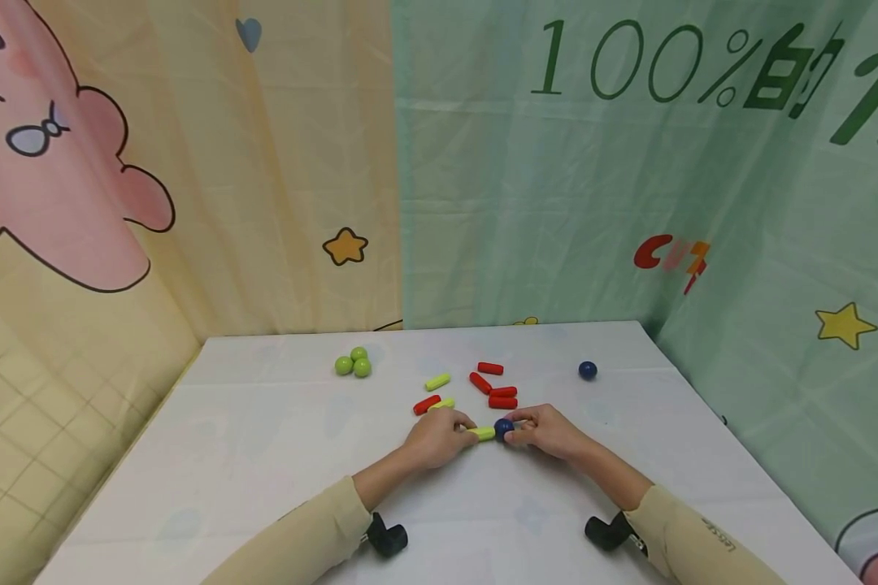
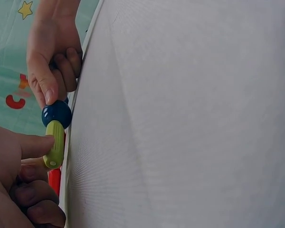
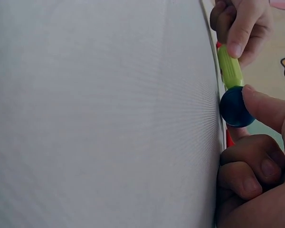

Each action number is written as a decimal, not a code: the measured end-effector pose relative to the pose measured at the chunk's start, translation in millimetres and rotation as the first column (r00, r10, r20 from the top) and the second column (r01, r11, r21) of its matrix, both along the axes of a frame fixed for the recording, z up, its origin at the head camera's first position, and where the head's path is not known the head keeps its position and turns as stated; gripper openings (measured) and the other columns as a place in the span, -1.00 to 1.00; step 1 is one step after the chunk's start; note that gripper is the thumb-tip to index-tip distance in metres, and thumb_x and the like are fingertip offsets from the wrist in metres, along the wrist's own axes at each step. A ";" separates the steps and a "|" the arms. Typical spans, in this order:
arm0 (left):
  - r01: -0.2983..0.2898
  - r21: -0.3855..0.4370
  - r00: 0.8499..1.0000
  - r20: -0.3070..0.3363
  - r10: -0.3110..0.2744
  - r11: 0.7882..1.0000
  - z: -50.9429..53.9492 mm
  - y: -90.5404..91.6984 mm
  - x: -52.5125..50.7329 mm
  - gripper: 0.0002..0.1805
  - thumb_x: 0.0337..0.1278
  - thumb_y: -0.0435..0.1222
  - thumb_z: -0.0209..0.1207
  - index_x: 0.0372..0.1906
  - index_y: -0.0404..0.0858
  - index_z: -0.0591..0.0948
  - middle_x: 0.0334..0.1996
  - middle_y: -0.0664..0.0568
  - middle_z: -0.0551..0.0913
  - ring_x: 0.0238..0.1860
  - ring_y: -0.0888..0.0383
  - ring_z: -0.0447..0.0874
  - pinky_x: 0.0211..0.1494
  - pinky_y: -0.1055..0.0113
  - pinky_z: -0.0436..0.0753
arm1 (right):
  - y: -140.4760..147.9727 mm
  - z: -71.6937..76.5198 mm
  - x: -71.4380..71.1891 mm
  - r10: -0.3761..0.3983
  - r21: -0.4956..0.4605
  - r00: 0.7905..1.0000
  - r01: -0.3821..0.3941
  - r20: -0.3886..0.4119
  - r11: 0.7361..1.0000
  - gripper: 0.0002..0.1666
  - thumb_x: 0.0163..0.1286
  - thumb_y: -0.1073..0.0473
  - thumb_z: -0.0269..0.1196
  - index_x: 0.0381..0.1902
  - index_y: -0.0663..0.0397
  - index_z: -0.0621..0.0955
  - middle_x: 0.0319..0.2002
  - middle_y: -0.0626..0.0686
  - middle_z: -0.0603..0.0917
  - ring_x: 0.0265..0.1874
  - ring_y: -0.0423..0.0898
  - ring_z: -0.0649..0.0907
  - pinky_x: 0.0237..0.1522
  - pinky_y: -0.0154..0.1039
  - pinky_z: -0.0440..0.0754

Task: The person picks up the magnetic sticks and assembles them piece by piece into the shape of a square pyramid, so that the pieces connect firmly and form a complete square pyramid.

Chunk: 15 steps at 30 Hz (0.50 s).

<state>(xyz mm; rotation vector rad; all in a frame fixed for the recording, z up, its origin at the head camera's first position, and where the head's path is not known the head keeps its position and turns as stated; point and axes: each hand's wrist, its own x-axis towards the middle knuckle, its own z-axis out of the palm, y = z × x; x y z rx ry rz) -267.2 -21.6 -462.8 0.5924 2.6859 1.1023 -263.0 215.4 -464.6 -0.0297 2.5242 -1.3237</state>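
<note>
Pinched: yel. rod (image 1: 484,434) (LH (image 1: 439,439)), blue ball (image 1: 503,430) (RH (image 1: 547,431)); red rods (image 1: 502,403) behind.

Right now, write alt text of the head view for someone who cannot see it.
A person's left hand pinches a yellow-green rod whose end meets a dark blue ball in the right hand, over a white table. Farther back lie five red rods, two more yellow-green rods, three green balls and another blue ball, before cartoon-printed curtains.
</note>
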 end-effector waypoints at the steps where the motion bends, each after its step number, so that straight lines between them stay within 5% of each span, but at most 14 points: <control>1: -0.001 0.000 1.000 -0.001 0.001 1.000 0.0 0.2 0.0 -0.75 0.27 -0.13 0.30 -0.07 -0.16 0.80 -0.40 0.18 0.60 -0.38 0.18 0.45 -0.34 0.36 0.41 | -0.1 0.2 0.3 0.000 0.001 1.000 0.000 0.000 1.000 -0.45 0.28 0.01 0.43 0.18 0.08 0.66 -0.61 -0.02 0.32 -0.48 -0.07 0.36 -0.44 -0.26 0.21; 15: 0.005 0.026 1.000 -0.019 -0.005 1.000 -1.1 0.9 0.3 -0.73 0.30 -0.14 0.28 -0.02 -0.17 0.78 -0.45 0.17 0.59 -0.38 0.19 0.45 -0.30 0.37 0.44 | 0.3 4.3 4.6 0.045 0.004 0.999 -0.045 -0.021 0.999 -0.46 0.31 0.03 0.40 0.20 0.09 0.64 -0.65 -0.03 0.32 -0.58 -0.10 0.35 -0.51 -0.30 0.23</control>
